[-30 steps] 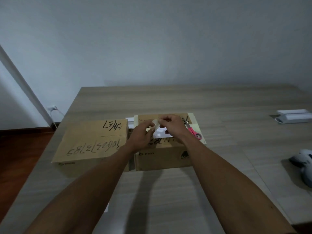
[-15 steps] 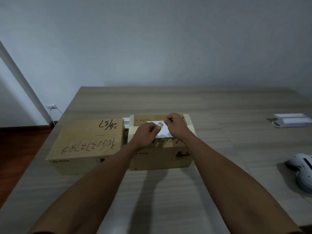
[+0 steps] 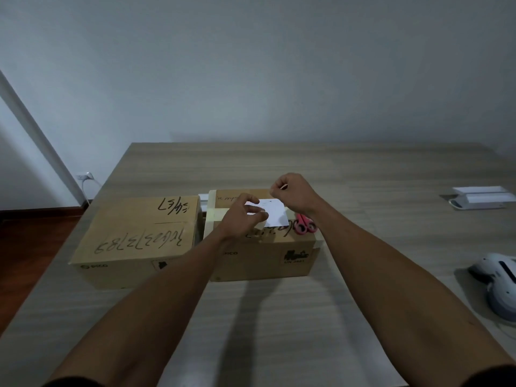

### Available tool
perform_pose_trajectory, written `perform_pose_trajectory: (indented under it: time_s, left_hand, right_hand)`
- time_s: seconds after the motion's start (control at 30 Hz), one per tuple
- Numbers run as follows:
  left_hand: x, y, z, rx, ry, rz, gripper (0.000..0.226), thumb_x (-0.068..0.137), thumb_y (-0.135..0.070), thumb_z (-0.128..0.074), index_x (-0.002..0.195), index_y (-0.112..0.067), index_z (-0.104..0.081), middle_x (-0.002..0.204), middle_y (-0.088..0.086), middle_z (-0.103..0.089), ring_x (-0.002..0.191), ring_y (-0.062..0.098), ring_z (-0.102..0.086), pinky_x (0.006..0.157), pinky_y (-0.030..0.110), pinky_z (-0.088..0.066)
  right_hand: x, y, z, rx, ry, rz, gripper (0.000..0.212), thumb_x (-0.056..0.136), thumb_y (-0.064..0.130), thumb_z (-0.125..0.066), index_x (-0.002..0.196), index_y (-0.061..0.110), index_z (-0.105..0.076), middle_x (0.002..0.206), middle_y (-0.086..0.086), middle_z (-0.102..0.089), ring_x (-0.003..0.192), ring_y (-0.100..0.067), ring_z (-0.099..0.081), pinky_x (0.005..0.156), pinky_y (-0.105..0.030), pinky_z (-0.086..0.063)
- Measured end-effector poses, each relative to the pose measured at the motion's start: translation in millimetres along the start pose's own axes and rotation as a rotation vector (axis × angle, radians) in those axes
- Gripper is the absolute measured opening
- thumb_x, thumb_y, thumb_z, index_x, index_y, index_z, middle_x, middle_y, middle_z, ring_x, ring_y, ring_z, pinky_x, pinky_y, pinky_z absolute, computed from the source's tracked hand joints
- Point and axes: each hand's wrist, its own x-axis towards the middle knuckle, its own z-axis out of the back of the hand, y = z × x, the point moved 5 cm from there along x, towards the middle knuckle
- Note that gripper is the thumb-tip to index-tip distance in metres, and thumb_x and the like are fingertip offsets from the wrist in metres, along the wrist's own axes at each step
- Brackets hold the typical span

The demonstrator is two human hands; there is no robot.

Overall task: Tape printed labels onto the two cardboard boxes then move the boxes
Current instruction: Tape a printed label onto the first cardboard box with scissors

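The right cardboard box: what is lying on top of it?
On the right cardboard box lie a white printed label and pink-handled scissors. The left hand covers part of the label; the scissor blades are hidden.

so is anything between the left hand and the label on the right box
Nothing visible: the left hand is already at the white label's left edge on the right box. The pink scissors lie to the label's right, out of the way.

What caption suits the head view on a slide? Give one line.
Left hand holds a white paper label on the right brown cardboard box while the right hand lifts beside pink-handled scissors.
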Motion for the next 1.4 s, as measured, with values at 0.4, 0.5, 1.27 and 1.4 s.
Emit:
perform_pose_trajectory:
  time_s: [0.4, 0.5, 1.27, 1.4]
  left_hand:
    - [12, -10, -15, 0.053, 0.058, 0.039, 0.037, 0.092, -0.032, -0.075, 0.125, -0.018, -0.065, 0.111, 0.007, -0.068, 0.086, 0.025, -0.069, 0.076, 0.042, -0.064]
    - [14, -14, -14, 0.082, 0.022, 0.014, 0.037, 0.091, -0.032, -0.076, 0.124, -0.018, -0.067, 0.109, 0.003, -0.068, 0.088, 0.022, -0.070, 0.080, 0.043, -0.063]
    - [22, -29, -23, -0.024, 0.127, 0.017, 0.050, 0.098, -0.027, -0.068, 0.142, -0.038, -0.049, 0.116, 0.004, -0.066, 0.091, 0.021, -0.067, 0.087, 0.042, -0.060]
    - [23, -27, -23, -0.008, 0.152, -0.003, 0.044, 0.097, -0.024, -0.070, 0.135, -0.040, -0.054, 0.111, 0.001, -0.067, 0.085, 0.017, -0.063, 0.080, 0.036, -0.058]
  right_hand:
    - [13, 4, 15, -0.099, 0.018, 0.047, 0.013, 0.089, 0.013, -0.071, 0.080, 0.004, -0.075, 0.092, -0.006, -0.073, 0.086, -0.020, -0.070, 0.077, -0.041, -0.058]
    - [16, 10, 20, -0.113, 0.023, 0.072, 0.013, 0.087, 0.010, -0.073, 0.077, 0.002, -0.076, 0.085, -0.003, -0.073, 0.080, -0.013, -0.069, 0.078, -0.037, -0.057]
    - [26, 4, 25, -0.059, -0.062, 0.059, 0.005, 0.087, 0.014, -0.078, 0.086, 0.010, -0.082, 0.084, 0.000, -0.076, 0.080, -0.009, -0.070, 0.073, -0.027, -0.056]
    - [29, -15, 26, 0.151, -0.115, -0.112, 0.043, 0.080, 0.013, -0.084, 0.122, 0.015, -0.074, 0.095, -0.005, -0.072, 0.086, -0.017, -0.070, 0.083, -0.030, -0.056]
